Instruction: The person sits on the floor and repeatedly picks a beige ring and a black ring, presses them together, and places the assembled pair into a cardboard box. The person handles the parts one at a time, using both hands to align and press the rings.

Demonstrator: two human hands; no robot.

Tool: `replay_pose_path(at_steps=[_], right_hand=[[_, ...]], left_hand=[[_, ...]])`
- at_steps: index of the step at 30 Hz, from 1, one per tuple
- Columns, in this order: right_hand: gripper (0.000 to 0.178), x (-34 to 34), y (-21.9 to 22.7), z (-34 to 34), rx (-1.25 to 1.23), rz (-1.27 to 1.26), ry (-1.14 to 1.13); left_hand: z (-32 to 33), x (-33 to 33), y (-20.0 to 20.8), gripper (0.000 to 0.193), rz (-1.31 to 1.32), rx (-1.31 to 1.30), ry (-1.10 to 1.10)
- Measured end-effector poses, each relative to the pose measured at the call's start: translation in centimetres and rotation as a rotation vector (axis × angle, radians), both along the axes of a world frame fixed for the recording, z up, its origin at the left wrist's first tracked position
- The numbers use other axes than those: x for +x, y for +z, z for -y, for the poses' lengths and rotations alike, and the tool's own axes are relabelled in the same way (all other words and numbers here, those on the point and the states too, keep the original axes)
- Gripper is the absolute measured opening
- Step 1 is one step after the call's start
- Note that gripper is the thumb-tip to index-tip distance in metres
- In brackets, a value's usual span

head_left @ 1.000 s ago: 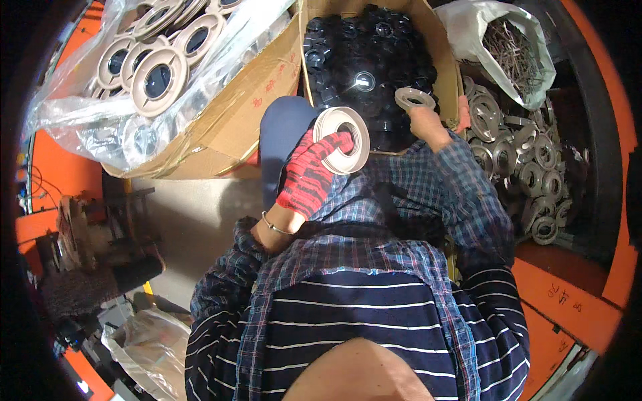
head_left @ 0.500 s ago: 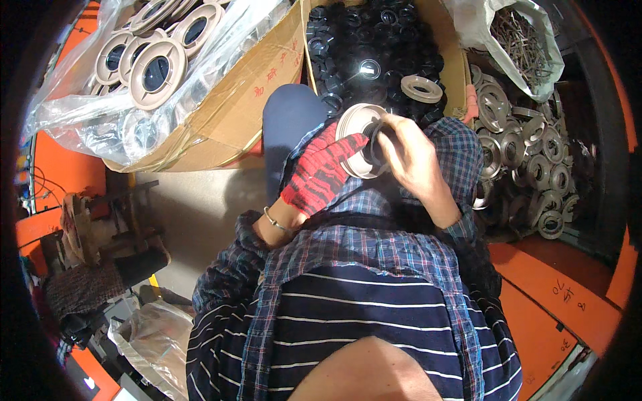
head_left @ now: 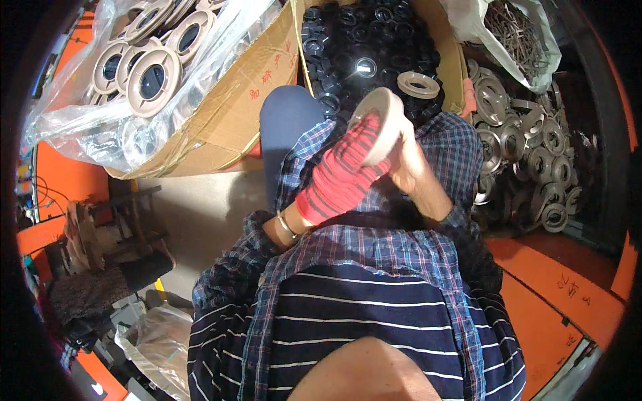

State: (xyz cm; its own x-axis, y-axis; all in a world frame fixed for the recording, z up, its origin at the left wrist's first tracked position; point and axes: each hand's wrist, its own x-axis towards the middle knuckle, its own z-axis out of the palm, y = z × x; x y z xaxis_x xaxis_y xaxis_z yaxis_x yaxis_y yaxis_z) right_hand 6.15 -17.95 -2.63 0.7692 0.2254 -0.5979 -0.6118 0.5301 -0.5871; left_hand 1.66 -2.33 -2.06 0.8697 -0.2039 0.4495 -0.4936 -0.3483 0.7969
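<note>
A beige plastic ring is held between my two hands above my lap, tilted up on its edge. My left hand, in a red and black striped knit glove, is closed on it, its fingers reaching into the middle. Bare, my right hand grips the ring's right side from behind, with part of its fingers hidden by the ring. Whether a black part sits inside the ring cannot be seen. Just beyond, a second beige ring lies on a heap of black round parts in a cardboard box.
At left, a plastic-lined cardboard box holds beige rings with black centres. Many loose beige rings are piled at right, below a white bag of thin strips. Orange panels stand beside me, and a clear plastic bag lies lower left.
The ring has turned from facing up to standing on edge. My left fingers have moved into its middle, while my right hand has shifted from its centre to behind its right side.
</note>
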Motion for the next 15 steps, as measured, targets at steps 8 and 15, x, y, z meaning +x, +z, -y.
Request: replay_pose_path(at_steps=[8, 15], right_hand=[[0.06, -1.1, -0.9, 1.6, -1.154, 1.181, 0.183], [0.061, -0.7, -4.2, 0.1, 0.426, 0.06, 0.123]], left_hand=[[-1.2, -0.1, 0.3, 0.056, -0.694, -0.589, -0.041], [-0.3, 0.9, -1.1, 0.063, 0.239, 0.201, -0.016]])
